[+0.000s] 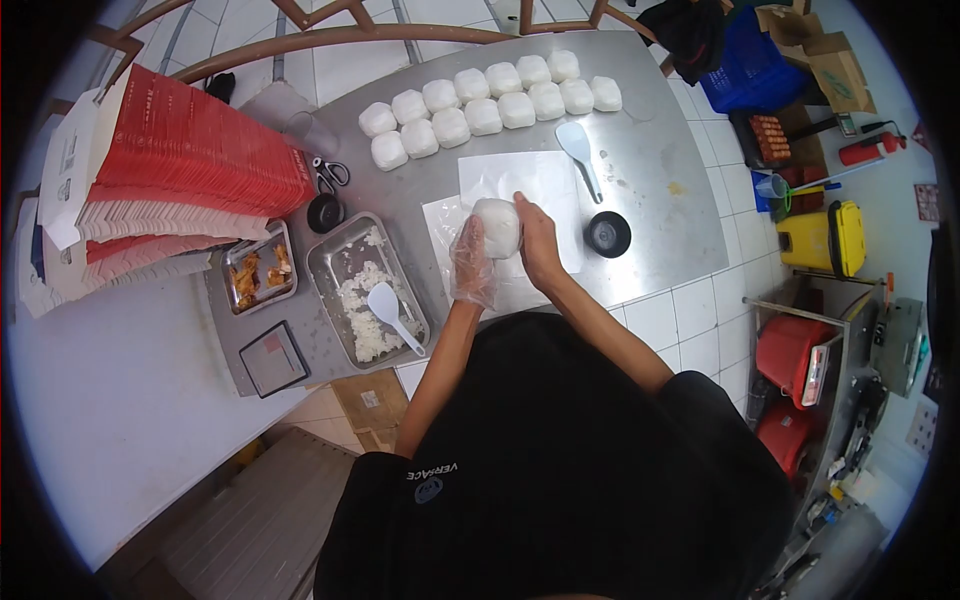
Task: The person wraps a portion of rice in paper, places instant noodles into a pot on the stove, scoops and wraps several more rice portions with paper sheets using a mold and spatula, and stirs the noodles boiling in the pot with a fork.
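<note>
Between my two hands is a rounded white wrapped rice pack [497,228], above sheets of white wrapping paper [552,180]. My left hand [472,262], in a clear plastic glove, is closed against its left side. My bare right hand [538,240] presses on its right side, fingers pointing away from me. Two rows of similar wrapped packs [484,115] sit along the far side of the steel table. Left of my hands, a metal tray [420,300] holds loose white rice [370,340] and a white rice paddle [390,312].
A second paddle [580,160] and a black bowl [607,234] lie to the right. At left are stacked red-and-white papers [180,150], scissors [330,175], a small tray of browned food [262,272] and a dark-framed flat item [274,358]. A yellow bin [820,240] stands far right.
</note>
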